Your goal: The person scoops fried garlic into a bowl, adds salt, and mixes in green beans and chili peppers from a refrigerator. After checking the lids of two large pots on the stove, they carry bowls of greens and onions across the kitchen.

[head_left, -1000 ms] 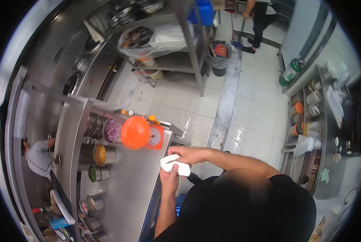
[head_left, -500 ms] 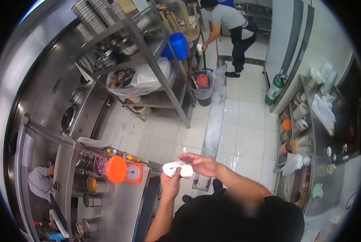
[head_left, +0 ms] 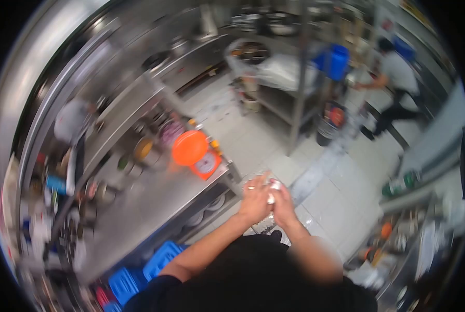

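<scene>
Tiled floor (head_left: 227,125) is bordered by a steel bench (head_left: 144,203), on which an orange bowl (head_left: 190,148) is set just beside an orange scale (head_left: 207,165). Off the bench's edge, a white wad (head_left: 271,198) is pressed between the left hand (head_left: 254,200) and right hand (head_left: 283,203), clasped by the fingers of both.

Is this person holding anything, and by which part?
Yes: a white wad, held between the left hand and right hand. They cover most of it; the gripped part cannot be told.
</scene>
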Available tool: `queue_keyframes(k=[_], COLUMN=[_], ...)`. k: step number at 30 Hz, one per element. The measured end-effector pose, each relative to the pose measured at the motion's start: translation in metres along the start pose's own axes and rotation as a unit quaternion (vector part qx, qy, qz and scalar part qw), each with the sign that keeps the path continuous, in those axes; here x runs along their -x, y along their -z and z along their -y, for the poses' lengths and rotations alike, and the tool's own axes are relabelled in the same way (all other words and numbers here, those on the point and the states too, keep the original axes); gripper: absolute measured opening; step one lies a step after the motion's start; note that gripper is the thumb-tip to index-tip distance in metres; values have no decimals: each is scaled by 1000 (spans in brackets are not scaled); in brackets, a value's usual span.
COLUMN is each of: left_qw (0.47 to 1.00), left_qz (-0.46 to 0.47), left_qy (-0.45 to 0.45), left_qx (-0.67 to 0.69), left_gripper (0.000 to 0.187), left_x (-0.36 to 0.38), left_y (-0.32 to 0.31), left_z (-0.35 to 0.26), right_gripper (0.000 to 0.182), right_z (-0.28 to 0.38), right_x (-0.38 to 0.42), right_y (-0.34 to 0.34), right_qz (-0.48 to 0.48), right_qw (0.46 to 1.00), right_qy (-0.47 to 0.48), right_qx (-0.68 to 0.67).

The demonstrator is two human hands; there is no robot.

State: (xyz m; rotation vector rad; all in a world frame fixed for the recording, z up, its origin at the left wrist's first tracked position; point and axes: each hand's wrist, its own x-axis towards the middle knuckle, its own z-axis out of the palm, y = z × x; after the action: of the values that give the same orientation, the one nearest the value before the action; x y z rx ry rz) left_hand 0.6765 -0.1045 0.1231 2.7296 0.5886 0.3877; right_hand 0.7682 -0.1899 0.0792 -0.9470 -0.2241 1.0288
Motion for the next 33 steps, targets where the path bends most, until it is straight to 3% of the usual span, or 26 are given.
queue_keyframes(k=[2, 6, 8, 12, 14, 16, 18, 20, 21, 23, 26, 28, 29, 30, 33], left_qw=[998, 987, 989, 987, 981, 971, 958, 950, 945, 944, 944, 944, 944, 943, 944], left_qz=[29, 74, 84, 72, 61, 86, 114, 133, 141, 144, 130, 120, 117, 115, 145], left_qy=[-14, -63, -32, 83, 128, 171, 214, 232, 245, 243, 248, 255, 259, 262, 235], left_qx=[46, 131, 121, 117, 129, 144, 153, 161, 164, 170, 171, 170, 170, 170, 179], left_gripper=[56, 57, 58, 55, 54, 56, 57, 58, 59, 59, 59, 58, 58, 58, 59], left_x=[8, 19, 23, 49, 72, 91, 108, 116, 118, 115, 107, 102, 101, 100, 96], left_y=[-7, -1, -11, -26, -45, -44, -42, -40, -38, -30, -24, -23, -22, -22, -24], left_z=[6, 21, 40, 85, 112, 123, 128, 129, 129, 124, 118, 116, 115, 113, 112], right_gripper=[39, 29, 24, 25, 28, 36, 29, 28, 25, 22, 22, 31, 39, 47, 74], right_z=[-12, 11, 31, 120, 188, 264, 335, 396, 422, 450, 461, 456, 437, 430, 375], right_x=[-12, -30, -48, -56, -43, -21, 5, 46, 68, 92, 93, 70, 34, -12, -165], right_y=[10, 33, 66, 106, 90, 77, 35, -9, -15, -27, -74, -63, -18, 25, 182], right_qz=[-18, -87, -150, -177, -227, -192, -120, -51, -89, -94, 7, -84, -206, -282, -357], right_qw=[999, 995, 987, 965, 932, 872, 773, 604, 484, 284, 66, 95, 197, 250, 293], right_qy=[43, 40, 41, 191, 279, 432, 599, 768, 822, 897, 979, 969, 918, 863, 572], right_qx=[27, 43, 39, 35, 36, 125, 170, 207, 288, 325, 194, 213, 275, 337, 677])
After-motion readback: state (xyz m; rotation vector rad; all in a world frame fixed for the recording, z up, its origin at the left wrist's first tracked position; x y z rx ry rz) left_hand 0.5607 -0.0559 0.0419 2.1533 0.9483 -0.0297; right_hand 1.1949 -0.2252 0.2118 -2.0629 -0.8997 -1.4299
